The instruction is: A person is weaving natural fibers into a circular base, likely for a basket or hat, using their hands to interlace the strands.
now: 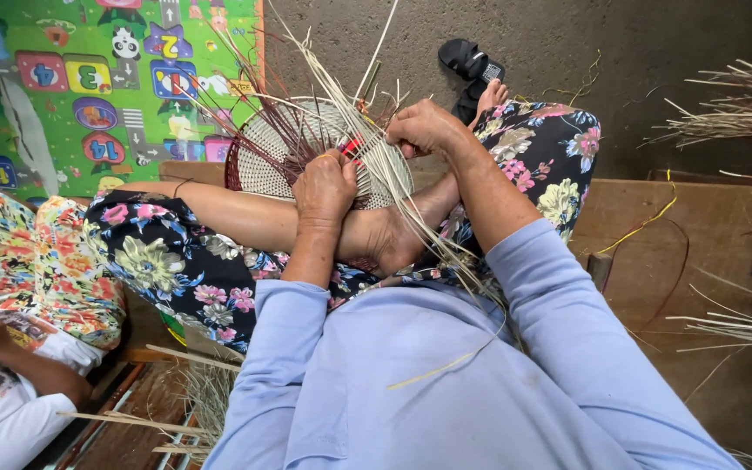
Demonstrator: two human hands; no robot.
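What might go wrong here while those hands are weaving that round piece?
The long loose strips trail over the lap, so one may snag or kink. The left hand and right hand pinch thin strands on the woven disc, which perhaps could nick fingers. Another person's arm sits close.

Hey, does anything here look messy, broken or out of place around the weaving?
Nothing looks damaged. The woven disc looks intact under the left hand and right hand. Loose straw strips lie scattered on the wooden platform, and a black sandal sits alone on the concrete.
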